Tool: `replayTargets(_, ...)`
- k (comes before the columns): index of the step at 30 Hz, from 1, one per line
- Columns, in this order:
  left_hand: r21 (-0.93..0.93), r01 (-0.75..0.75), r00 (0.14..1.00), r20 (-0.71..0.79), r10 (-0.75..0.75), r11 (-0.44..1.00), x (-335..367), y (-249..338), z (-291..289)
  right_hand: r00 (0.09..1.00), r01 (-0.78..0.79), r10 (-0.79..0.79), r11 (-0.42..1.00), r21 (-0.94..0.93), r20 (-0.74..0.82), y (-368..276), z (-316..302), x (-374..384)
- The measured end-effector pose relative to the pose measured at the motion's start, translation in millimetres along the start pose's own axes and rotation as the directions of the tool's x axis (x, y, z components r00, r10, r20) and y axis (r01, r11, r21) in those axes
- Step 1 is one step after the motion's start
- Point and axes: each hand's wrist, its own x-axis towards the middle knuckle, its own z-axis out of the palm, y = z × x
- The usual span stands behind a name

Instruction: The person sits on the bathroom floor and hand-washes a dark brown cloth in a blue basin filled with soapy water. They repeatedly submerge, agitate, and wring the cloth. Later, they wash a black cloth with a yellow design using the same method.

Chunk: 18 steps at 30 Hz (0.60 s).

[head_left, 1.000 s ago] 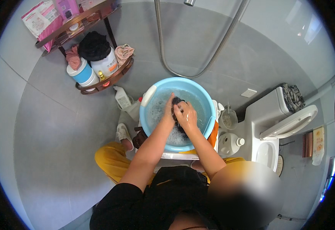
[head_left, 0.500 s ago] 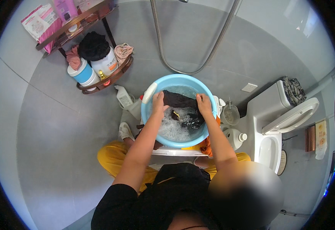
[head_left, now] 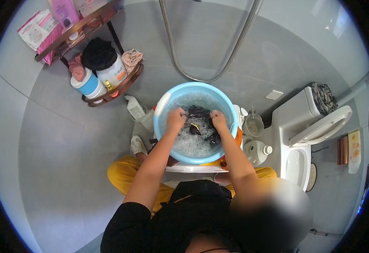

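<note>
A light blue basin (head_left: 231, 110) holds foamy water and a soaked black garment (head_left: 198, 112). My left hand (head_left: 176, 119) is closed on the garment's left side, low at the water. Across from it, my right hand (head_left: 218, 119) grips the right side. The cloth spreads between my hands, partly sunk in the suds. A dark piece with a yellowish edge (head_left: 195, 129) shows at the surface, nearer to me. Its kind I cannot make out. More black cloth lies under the foam at the right, its shape partly hidden.
The basin rests on a white stand (head_left: 193, 168). White bottles flank it: one (head_left: 134, 108) at left, a jug (head_left: 257, 152) at right. A toilet (head_left: 296, 126) stands further right. A brown corner shelf (head_left: 125, 86) holds tubs and cloths. A shower hose (head_left: 172, 52) hangs behind.
Both hands have gone down with the black garment. It was held stretched above the water and now lies crumpled in the suds.
</note>
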Motion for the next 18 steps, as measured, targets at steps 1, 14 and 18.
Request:
replayTargets(1,-0.078,-0.048,0.999,-0.021,0.047,0.996,4.7,-0.1,-2.2,0.996,-0.086,0.089,0.98,0.181,-0.008,-1.3,-5.3,7.3)
replayTargets(14,-0.5,-0.094,0.963,-0.266,-0.05,0.861,50.5,28.6,-18.0,0.998,-0.048,0.064,0.681,0.731,0.006,-19.5,-30.8,25.9)
replayTargets(18,-0.613,-0.089,0.983,-0.182,-0.031,0.785,46.9,28.0,-13.9,0.986,0.141,-0.166,0.895,0.422,0.023,-29.3,-34.3,7.2)
